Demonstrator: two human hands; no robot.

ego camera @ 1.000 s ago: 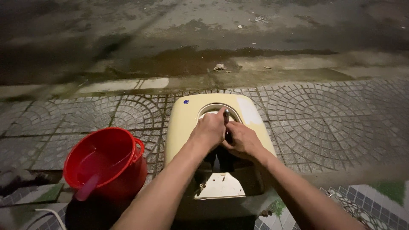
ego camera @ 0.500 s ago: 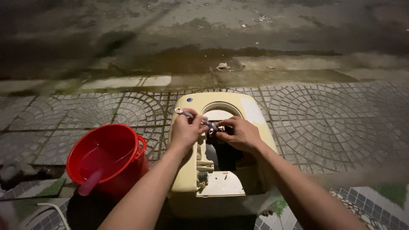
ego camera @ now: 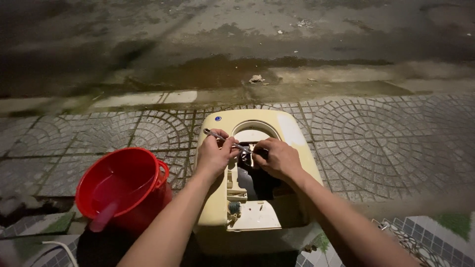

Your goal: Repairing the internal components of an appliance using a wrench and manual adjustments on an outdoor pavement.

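On top of the cream-yellow plastic appliance housing (ego camera: 292,136), which lies flat on the patterned grey paving stones (ego camera: 386,143), both bare hands work at the edge of its dark open cavity. The left hand (ego camera: 213,154) rests on the housing's left side, its fingers curled closed around a slim silver metal tool (ego camera: 225,140) whose shaft slants from the upper left of the housing down toward the cavity; the far end of the shaft sticks out past the knuckles. The right hand (ego camera: 278,157) sits just beside the left, over the right half of the opening, fingers bent and closed on something small and dark at the tool's tip, though what it pinches is too hidden to tell. Beyond the hands, a rounded pale opening (ego camera: 253,131) shows in the housing's far end, and a small blue dot (ego camera: 217,118) marks its far left corner. Nearer the person, a lighter cream inner panel (ego camera: 255,216) with small fittings lies below the cavity. Left of the housing, close beside it, stands a red plastic bucket (ego camera: 148,155) with a pink handle-like stick (ego camera: 102,216) leaning inside. Beyond the housing, past the paving, runs a wet concrete kerb (ego camera: 143,99) and dark damp ground (ego camera: 237,29).
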